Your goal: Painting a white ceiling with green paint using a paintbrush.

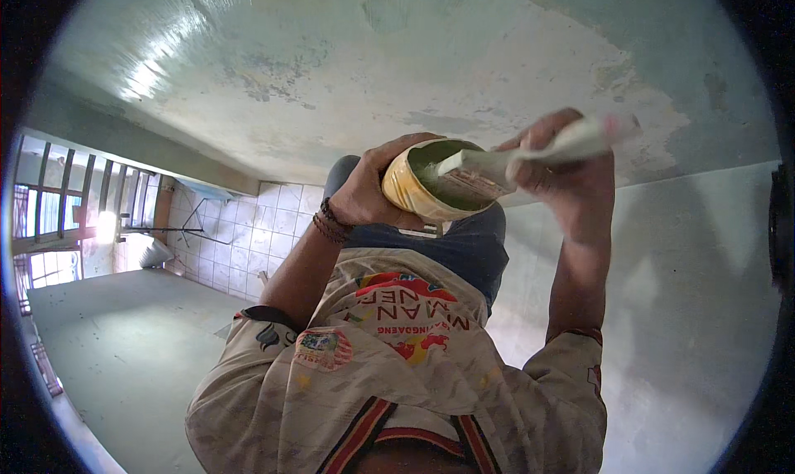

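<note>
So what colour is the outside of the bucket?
The bucket is yellow with whitish streaks, best in the head view.

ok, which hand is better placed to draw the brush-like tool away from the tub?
Right, I'd say: the right hand already grips the brush-like tool, while the left hand is taken up holding the yellow tub.

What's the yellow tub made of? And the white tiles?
The tub is probably plastic, slightly shiny: its wall looks thin and its rim smooth. The tiles look like glazed ceramic, pale and smooth, with thin grid lines, though stone is possible.
</note>
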A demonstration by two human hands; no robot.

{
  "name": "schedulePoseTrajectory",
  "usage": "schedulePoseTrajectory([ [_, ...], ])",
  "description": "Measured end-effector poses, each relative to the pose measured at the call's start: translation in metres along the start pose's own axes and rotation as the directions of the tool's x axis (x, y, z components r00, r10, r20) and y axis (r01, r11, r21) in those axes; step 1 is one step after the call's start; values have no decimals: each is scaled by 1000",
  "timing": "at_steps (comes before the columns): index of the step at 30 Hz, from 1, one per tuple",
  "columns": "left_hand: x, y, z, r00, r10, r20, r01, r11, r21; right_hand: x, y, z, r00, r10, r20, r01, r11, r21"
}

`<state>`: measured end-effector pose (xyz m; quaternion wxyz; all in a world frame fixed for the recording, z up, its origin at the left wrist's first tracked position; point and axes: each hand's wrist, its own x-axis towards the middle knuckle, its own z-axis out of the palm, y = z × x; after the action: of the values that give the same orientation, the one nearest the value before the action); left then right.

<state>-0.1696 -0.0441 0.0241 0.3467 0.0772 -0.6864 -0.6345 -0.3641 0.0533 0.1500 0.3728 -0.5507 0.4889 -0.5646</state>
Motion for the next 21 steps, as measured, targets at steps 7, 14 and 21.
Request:
schedulePoseTrajectory([
  [7,-1,9,3,996,-87,-6,84,981,-172,-9,14,16,688,-669,281,722,591,-360],
  [14,-3,18,3,993,-118,28,121,984,-129,-23,25,25,607,-756,244,750,443,-491],
  [21,-6,14,0,991,-133,33,136,982,-134,-24,23,30,630,-751,200,715,459,-528],
])
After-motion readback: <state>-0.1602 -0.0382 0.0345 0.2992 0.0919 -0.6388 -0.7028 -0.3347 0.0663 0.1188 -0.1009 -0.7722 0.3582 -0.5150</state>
